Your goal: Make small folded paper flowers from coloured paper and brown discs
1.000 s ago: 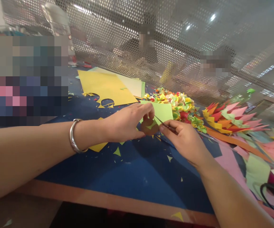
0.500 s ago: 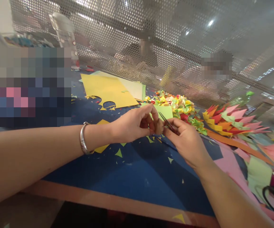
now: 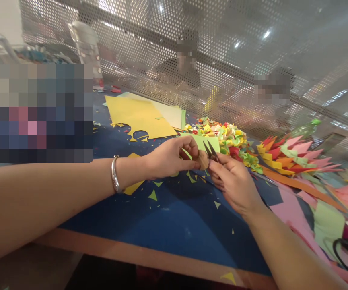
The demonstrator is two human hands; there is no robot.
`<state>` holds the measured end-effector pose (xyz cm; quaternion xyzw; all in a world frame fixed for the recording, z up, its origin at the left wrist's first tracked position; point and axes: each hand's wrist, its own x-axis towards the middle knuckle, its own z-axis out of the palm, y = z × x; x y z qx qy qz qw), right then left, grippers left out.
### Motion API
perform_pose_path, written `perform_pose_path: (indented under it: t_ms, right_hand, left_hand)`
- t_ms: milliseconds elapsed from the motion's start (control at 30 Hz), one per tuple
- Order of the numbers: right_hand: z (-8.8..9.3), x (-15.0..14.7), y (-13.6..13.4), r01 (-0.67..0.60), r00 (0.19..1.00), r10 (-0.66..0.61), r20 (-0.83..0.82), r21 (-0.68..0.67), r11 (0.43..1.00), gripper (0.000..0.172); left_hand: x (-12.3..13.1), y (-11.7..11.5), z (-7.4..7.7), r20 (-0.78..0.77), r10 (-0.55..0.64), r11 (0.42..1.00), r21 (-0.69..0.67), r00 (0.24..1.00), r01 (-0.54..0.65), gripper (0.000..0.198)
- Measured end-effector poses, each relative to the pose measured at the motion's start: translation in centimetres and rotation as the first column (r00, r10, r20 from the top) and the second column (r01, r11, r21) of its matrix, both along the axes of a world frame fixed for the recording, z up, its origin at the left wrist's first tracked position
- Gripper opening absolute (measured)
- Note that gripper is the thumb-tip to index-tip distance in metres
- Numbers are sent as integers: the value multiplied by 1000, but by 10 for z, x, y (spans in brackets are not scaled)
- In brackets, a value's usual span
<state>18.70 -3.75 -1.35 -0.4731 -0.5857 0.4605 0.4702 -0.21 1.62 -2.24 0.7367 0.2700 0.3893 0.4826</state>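
My left hand (image 3: pixel 175 158), with a silver bangle on its wrist, is closed in a pinch on a small tan rounded piece (image 3: pixel 203 160) that looks like paper. Close beside it, my right hand (image 3: pixel 232 175) grips a pair of small scissors (image 3: pixel 212 150), the two dark blades pointing up and spread apart. The right fingertips come up to the edge of the tan piece; whether they touch it I cannot tell. Behind both hands lies a light green paper sheet (image 3: pixel 204 141). The scissors' handles are mostly hidden by my right fingers.
A yellow sheet (image 3: pixel 140 114) with rounded cut-outs lies behind on the blue table (image 3: pixel 174 237). Colourful paper bits (image 3: pixel 222 131) are heaped against the perforated screen (image 3: pixel 137 56). Folded paper petals (image 3: pixel 291 155) stand at right. Pink paper (image 3: pixel 294 209) and green offcuts (image 3: pixel 153 195) lie around.
The scissor blades have spread wider. More of the tan piece now shows between my hands, turned flatter toward me. My left forearm has shifted slightly right.
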Motion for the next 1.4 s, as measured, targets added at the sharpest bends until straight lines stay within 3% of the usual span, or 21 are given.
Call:
perform_pose_path:
  t_ms: [133,300,367,433,467,533,567,667,800,1000,1067,1167,1267,1333,1400]
  right_hand:
    - [4,-2,-5,-6,998,5,-62,-22,1000,28]
    - [3,-2,-3,60,997,-64,46,81,995,28]
    - [2,-1,-1,132,989,-139,50,125,983,28]
    - [1,1,0,205,978,-208,4,151,967,28]
    - [1,2,1,235,972,-234,-24,160,959,28]
    - [1,3,1,270,963,-263,-62,178,946,29]
    - [1,4,1,276,961,-268,-69,185,943,30]
    - [2,3,1,265,964,-259,-58,181,947,29]
    - [3,2,0,246,969,-245,-30,174,953,30]
    - [1,2,0,261,965,-261,-22,157,953,31]
    - [0,3,1,264,964,-265,-12,150,953,31]
    - [-1,2,3,244,969,-246,1,110,963,30]
    - [2,0,6,238,971,-236,-39,82,968,31]
    - [8,-4,7,253,965,-245,-96,90,963,32]
    - [13,-7,8,263,957,-246,-155,103,959,32]
  left_hand:
    - [1,1,1,41,52,998,-36,998,-50,17]
    - [2,-3,7,65,2,996,-86,998,3,15]
    - [-3,2,9,-13,27,1000,1,1000,-27,10]
    - [-13,12,11,-133,187,963,219,973,-155,13]
    - [-20,20,11,-187,296,912,347,937,-219,20]
    - [-33,35,10,-348,506,786,563,789,-255,35]
    - [-39,42,9,-433,550,765,604,714,-223,45]
    - [-49,57,6,-618,592,781,598,517,-179,59]
    - [-50,62,6,-632,644,751,628,431,-202,57]
    - [-58,70,10,-602,711,698,669,364,-256,29]
    - [-60,71,13,-577,735,674,684,357,-280,20]
    - [-60,66,19,-480,788,601,735,386,-314,23]
    - [-57,58,24,-225,826,438,833,518,-337,26]
    - [-54,53,26,-33,786,296,897,617,-329,25]
    - [-52,49,27,61,739,184,940,671,-288,26]
